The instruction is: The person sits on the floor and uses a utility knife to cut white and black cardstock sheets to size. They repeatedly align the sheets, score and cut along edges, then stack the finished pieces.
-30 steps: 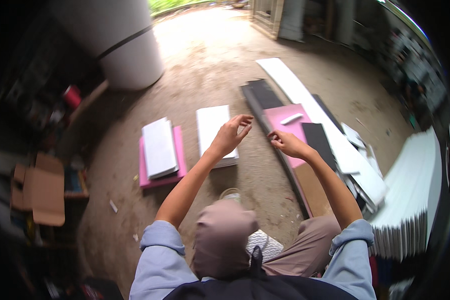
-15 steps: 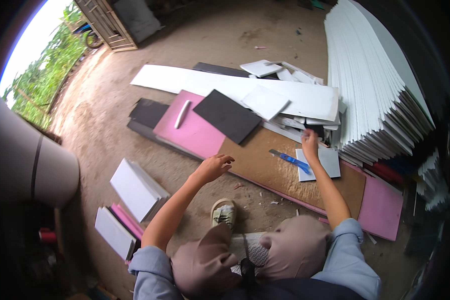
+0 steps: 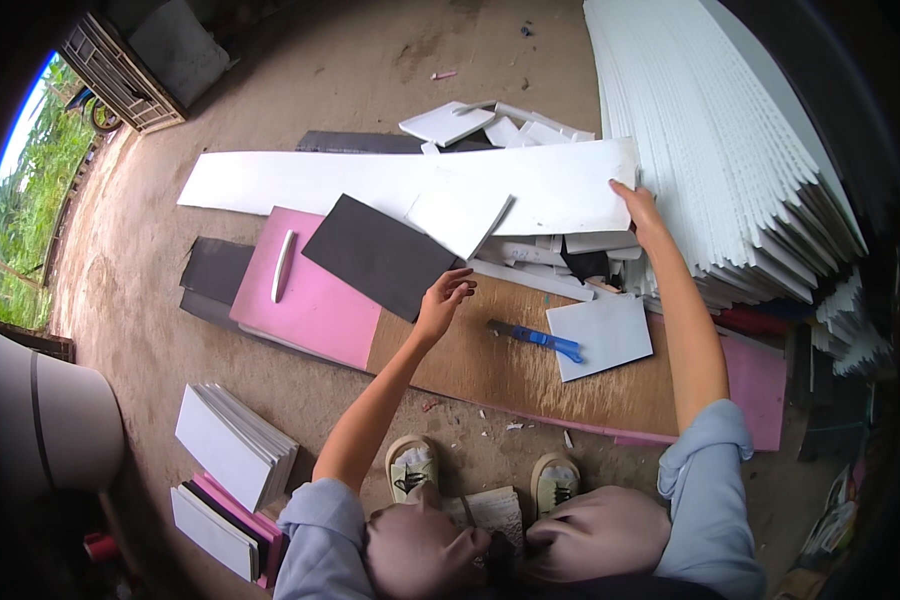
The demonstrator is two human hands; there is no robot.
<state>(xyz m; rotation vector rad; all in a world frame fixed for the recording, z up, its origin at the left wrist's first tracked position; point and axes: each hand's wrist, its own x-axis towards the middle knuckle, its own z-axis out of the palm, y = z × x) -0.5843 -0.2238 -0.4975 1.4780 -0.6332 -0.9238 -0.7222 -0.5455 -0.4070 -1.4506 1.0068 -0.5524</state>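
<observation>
My right hand [image 3: 642,212] grips the right end of a long white foam sheet [image 3: 300,182], thumb on top, and that end is tilted up over white offcuts. With its fingers apart and nothing in it, my left hand [image 3: 442,302] hovers by the lower corner of a black rectangular sheet [image 3: 370,245]. A smaller white piece [image 3: 460,218] overlaps the black sheet and the long one. On the worn brown board [image 3: 440,352] lies a blue snap-off utility knife [image 3: 540,338], its handle end on a square white piece [image 3: 610,335].
A pink sheet [image 3: 320,300] carries a thin white curved strip [image 3: 283,266]. Tall stacked white sheets [image 3: 700,150] rise on the right. Small stacks of white pieces [image 3: 228,445] and pink and black ones stand on the floor at left, near a large pale rounded container [image 3: 70,420].
My right hand has moved up and taken hold of the long sheet's right end, which is now raised. The left hand has come closer to the black sheet. The view has shifted.
</observation>
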